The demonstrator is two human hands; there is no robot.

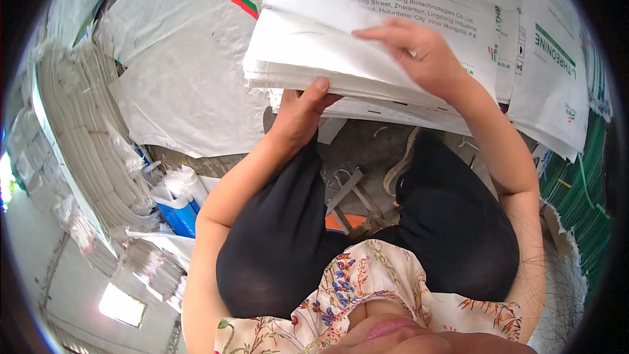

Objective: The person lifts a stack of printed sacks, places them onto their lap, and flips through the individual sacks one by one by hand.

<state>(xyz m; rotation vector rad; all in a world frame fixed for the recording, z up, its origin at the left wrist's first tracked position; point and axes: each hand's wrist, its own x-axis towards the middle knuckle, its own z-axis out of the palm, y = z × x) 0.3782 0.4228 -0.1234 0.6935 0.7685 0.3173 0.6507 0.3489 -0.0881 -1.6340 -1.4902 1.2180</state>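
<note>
Amid a workshop floor strewn with loose sacks, the left hand (303,108) pinches the near edge of a floppy, slippery woven-sack stack (367,46), while the right hand (419,52) presses flat on top.

We see bright, even daylight, with glare on the white sacks (393,33). Fisheye bending curves the edges, black vignette fills the corners, and the left rim is washed out.

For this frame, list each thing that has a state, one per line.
Sack stack: flat, piled, near edge gripped.
Left hand: gripping the stack's edge, thumb on top.
Right hand: flat on the top sack, fingers spread.
Loose sacks: lying flat on the floor.
Side bundles: stacked, folded.
</note>
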